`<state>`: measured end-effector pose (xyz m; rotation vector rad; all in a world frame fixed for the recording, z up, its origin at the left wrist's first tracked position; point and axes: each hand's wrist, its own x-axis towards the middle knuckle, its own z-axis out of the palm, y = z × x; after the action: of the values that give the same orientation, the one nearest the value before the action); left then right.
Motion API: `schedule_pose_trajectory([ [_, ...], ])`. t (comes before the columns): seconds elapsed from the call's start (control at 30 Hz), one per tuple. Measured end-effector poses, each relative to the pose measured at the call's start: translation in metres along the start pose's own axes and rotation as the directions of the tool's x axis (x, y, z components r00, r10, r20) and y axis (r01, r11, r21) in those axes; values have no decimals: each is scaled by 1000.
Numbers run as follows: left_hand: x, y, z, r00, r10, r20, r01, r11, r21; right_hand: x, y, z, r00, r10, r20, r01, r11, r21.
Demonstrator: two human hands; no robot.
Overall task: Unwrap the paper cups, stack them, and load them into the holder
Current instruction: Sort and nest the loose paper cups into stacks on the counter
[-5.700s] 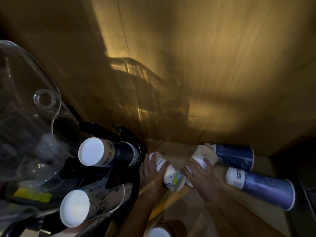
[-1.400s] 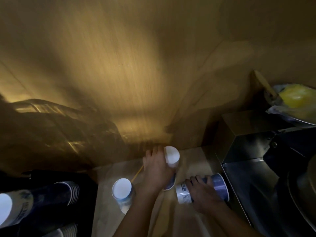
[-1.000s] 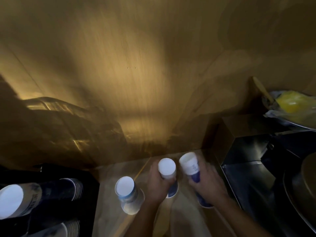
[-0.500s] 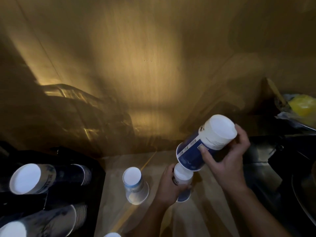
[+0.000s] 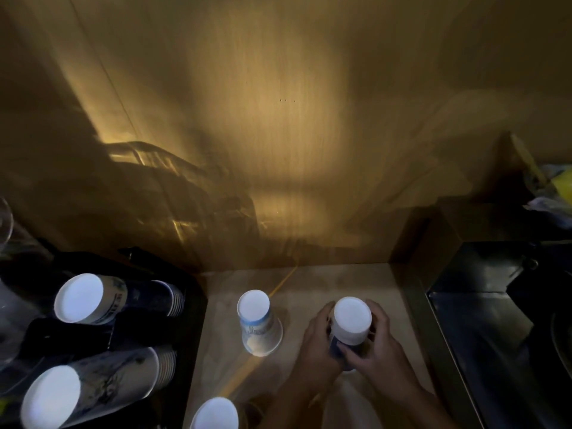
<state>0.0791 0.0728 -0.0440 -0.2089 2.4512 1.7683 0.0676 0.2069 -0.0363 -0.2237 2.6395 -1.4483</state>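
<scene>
An upside-down stack of blue paper cups (image 5: 352,324) stands on the wooden counter (image 5: 312,283), white base up. My left hand (image 5: 318,342) grips its left side and my right hand (image 5: 376,345) grips its right side. To the left a single inverted pale cup (image 5: 258,323) stands alone, untouched. The black holder (image 5: 148,323) at far left carries two cup stacks lying on their sides: an upper stack (image 5: 99,300) and a lower stack (image 5: 93,394). The lower rim of the held stack is hidden by my fingers.
Another white cup base (image 5: 215,413) shows at the bottom edge. A wooden back wall (image 5: 278,134) closes the counter behind. A dark metal sink or tray (image 5: 495,320) borders the right side, with a yellow item (image 5: 561,184) beyond it.
My right hand has brought the blue stack down over the cups held by my left hand. Both hands now clasp one combined stack on the counter.
</scene>
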Motion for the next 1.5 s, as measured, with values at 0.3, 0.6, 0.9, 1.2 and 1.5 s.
schedule_pose_trajectory([
  [0.3, -10, -10, 5, 989, 109, -97, -99, 990, 102, -4, 2, 2, 998, -58, 5, 58, 998, 13],
  [0.6, 12, -2, -3, 994, 107, -21, -101, 975, 195, 22, 5, -2, 997, -22, 72, 21, 1000, 9],
  [0.9, 3, 47, -57, 993, -56, 101, -11, 828, 561, 16, -20, -19, 993, -97, -66, 82, 976, -202],
  [1.2, -53, 77, -139, 993, -52, -109, 66, 990, 127, -6, -90, 9, 959, -282, -38, 281, 959, -12],
  [1.5, -95, -11, -158, 739, -660, -136, 502, 673, -543, -46, -77, 100, 720, 384, 578, -518, 851, 81],
])
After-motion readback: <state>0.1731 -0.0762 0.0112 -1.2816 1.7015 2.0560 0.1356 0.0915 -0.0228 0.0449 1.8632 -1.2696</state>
